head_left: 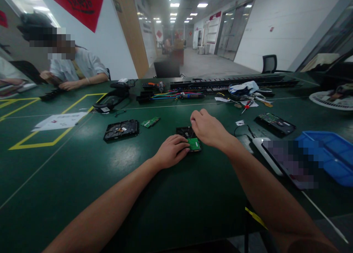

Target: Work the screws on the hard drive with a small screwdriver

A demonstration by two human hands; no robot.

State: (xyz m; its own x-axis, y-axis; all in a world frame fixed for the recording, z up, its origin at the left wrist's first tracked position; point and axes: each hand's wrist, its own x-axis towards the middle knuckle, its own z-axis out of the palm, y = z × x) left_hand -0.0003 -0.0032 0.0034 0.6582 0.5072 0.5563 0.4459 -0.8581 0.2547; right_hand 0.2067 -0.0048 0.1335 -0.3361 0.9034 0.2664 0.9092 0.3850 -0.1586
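Note:
A black hard drive (pixel 182 131) lies on the green table in front of me, with a green circuit board (pixel 194 144) over its near part. My left hand (pixel 172 150) rests on the left side of the drive and board, fingers extended and lying flat. Above the drive's right side is my right hand (pixel 206 127), its fingers curled together; whatever they hold, if anything, is hidden. Left of the drive are a loose green circuit board (pixel 150 122) and another black drive (pixel 121 130). A third drive with a board (pixel 275 123) sits to the right.
A phone (pixel 292 165) leans by a white device (pixel 266 154), beside a blue tray (pixel 331 154). Farther back lie a screwdriver (pixel 248 104), coloured cables (pixel 171 95) and a black headset (pixel 113 98). A person (pixel 79 67) sits at the far left.

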